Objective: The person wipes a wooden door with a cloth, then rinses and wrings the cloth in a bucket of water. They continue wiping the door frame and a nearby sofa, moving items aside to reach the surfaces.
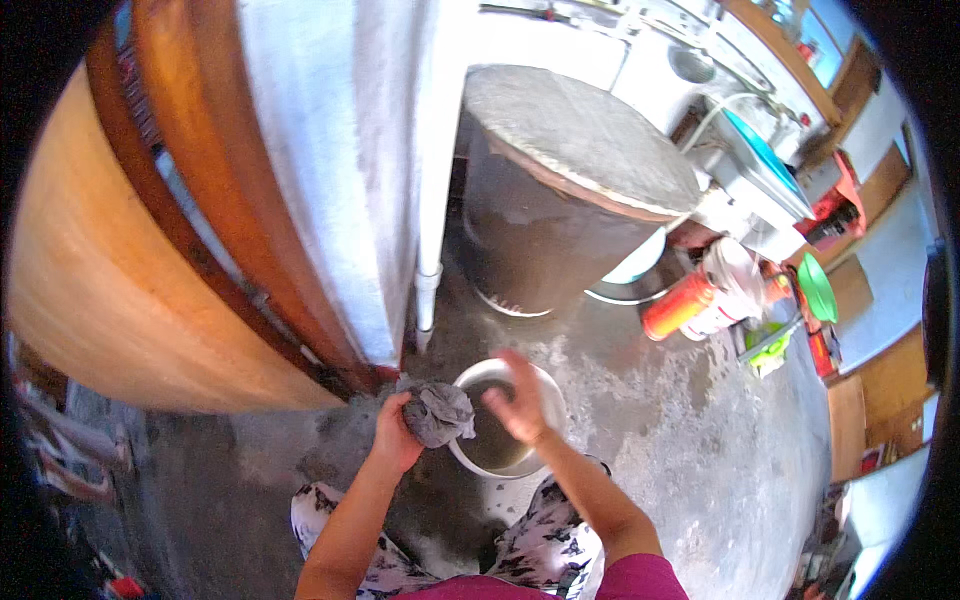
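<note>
Cloth (440,415) sits in left hand (396,432), right hand (523,408) above bucket (553,402).

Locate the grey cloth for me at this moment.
In the head view, the bunched grey cloth is just left of centre, in the person's left hand, overlapping the left rim of the round white bucket in the picture.

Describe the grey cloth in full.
The grey cloth looks like soft fabric, crumpled into a rounded, creased bunch. The left hand holds it from its left side, beside the left rim of the white bucket. The right hand is apart from it. Whether it is wet is unclear.
</note>
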`<action>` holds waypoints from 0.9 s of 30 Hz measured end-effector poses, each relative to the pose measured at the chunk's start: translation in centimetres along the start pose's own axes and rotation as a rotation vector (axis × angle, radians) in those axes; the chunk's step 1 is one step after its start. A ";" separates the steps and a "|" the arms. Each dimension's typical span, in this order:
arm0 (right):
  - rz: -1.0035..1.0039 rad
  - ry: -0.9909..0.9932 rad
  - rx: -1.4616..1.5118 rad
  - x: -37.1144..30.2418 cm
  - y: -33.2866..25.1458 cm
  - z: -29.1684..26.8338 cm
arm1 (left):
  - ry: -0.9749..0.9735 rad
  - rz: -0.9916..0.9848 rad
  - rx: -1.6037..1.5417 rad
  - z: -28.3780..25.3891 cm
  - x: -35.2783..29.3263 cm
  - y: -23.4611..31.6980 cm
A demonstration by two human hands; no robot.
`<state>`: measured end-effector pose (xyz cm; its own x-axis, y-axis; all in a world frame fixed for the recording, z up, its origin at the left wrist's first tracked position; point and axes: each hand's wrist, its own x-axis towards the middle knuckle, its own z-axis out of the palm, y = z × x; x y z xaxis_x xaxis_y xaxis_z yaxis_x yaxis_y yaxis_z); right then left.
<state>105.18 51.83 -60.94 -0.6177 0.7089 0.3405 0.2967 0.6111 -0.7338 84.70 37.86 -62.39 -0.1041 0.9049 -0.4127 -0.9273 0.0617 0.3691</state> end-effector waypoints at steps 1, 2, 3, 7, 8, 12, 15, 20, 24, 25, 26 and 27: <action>-0.074 -0.096 0.037 -0.2 -2.9 0.3 | -0.059 -0.004 0.041 0.2 -0.1 -0.3; -0.088 -0.127 0.018 -0.8 -5.0 1.1 | -0.119 -0.012 0.105 -0.1 0.1 -0.9; -0.103 -0.158 0.001 -1.5 -7.0 2.1 | -0.064 -0.047 0.222 0.0 -0.3 -1.4; 0.241 0.044 0.481 -2.1 -2.7 5.6 | 0.097 -0.158 0.517 0.1 -0.4 -1.4; 0.407 0.126 0.698 -1.9 -1.6 5.9 | 0.127 -0.118 0.551 1.1 -0.9 -1.2; 0.449 0.245 0.342 2.8 -1.1 3.4 | 0.084 -0.081 0.614 1.5 -1.3 0.4; 0.404 0.199 -0.038 2.9 0.5 4.9 | 0.168 -0.047 0.609 -0.2 -0.7 -0.1; 0.395 -0.118 -0.204 -7.0 2.0 9.2 | 0.303 -0.001 0.694 -0.7 -0.3 -0.4; 0.548 0.117 0.146 -6.7 -1.3 6.0 | 0.348 -0.003 0.783 0.3 -1.0 0.0; 0.526 0.219 0.205 -5.9 -2.9 4.8 | 0.275 -0.039 0.737 0.2 -1.4 -0.3; 0.568 0.237 0.299 -4.8 -4.4 3.8 | 0.196 -0.062 0.688 0.5 -1.4 -0.4; 0.572 0.285 0.410 -4.3 -4.6 3.7 | 0.111 -0.084 0.638 1.0 -1.3 -0.6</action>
<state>103.79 44.64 -61.21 -0.2204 0.9735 -0.0609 0.1856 -0.0195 -0.9824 85.81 37.10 -61.23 -0.1087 0.8393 -0.5327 -0.5418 0.3992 0.7396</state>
